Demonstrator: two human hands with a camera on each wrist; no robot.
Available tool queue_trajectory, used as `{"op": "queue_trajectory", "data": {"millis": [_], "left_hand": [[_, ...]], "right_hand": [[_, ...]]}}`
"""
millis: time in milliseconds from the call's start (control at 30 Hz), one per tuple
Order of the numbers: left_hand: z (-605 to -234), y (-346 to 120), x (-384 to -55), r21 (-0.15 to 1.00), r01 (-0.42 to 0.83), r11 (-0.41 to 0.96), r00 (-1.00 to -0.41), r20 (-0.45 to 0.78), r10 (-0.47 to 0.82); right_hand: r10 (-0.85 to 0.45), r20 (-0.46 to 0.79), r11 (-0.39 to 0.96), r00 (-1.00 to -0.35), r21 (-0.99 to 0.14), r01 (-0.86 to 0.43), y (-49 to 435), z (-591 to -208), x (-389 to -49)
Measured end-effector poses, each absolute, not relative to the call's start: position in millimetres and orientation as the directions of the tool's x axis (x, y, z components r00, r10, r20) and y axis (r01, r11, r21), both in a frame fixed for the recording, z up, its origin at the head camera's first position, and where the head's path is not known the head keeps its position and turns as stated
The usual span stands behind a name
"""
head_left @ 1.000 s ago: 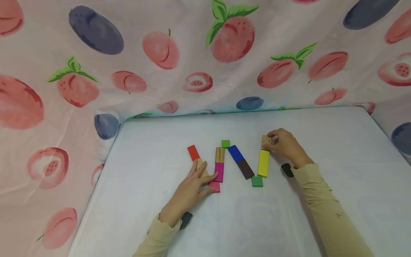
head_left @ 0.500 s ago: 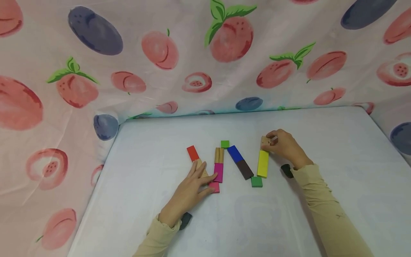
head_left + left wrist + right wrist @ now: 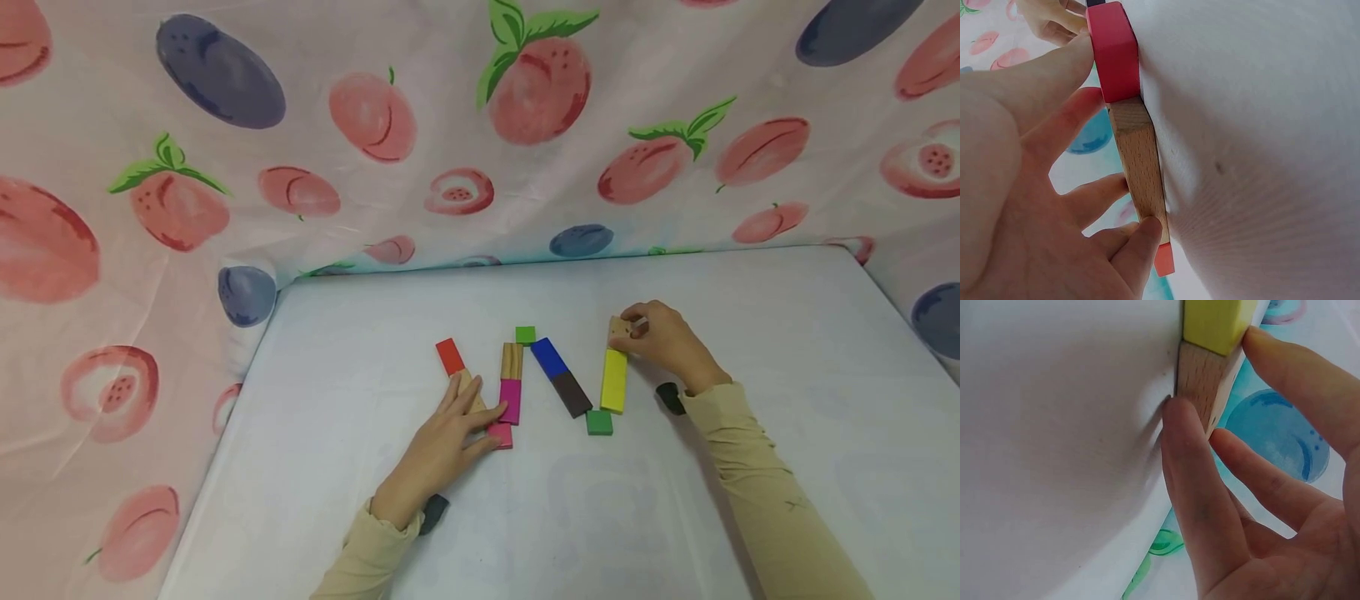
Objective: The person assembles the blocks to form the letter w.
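Note:
On the white table my left hand [image 3: 435, 454] lies with spread fingers over the blocks on the left. Its fingertips touch a plain wooden block [image 3: 1141, 165], and its thumb is at a pink block [image 3: 1114, 53]. A red block [image 3: 451, 356] continues that slanted row, and a magenta block [image 3: 510, 402] lies under the index fingertip. My right hand [image 3: 670, 342] pinches a plain wooden block [image 3: 1199, 381] between fingers and thumb. This block stands end to end with a yellow block [image 3: 614, 381]; the thumb tip reaches the yellow block's edge in the right wrist view.
Between my hands lie a striped wooden block [image 3: 512, 361], a light green block [image 3: 526, 335], a blue block [image 3: 550, 357], a dark brown block [image 3: 572, 394] and a green block [image 3: 599, 422], in a zigzag. A fruit-patterned cloth [image 3: 300, 67] hangs behind the table [image 3: 360, 333].

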State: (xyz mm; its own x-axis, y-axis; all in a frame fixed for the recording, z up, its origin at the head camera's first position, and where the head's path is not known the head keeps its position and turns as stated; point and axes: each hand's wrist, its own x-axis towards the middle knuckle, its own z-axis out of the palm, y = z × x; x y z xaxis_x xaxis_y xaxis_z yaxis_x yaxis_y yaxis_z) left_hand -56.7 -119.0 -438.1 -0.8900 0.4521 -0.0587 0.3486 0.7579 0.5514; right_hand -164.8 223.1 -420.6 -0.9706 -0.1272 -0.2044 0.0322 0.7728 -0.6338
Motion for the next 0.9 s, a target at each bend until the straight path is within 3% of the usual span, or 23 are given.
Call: {"op": "queue_trajectory", "data": {"millis": [900], "left_hand": [[-435.9,-120.6,-57.9,0.561,0.358,0.746,-0.884,-0.053,0.464]], "right_hand": [[-0.150,-0.163,0.791,-0.975,-0.612,-0.019,222.1,-419.2,-155.4]]}}
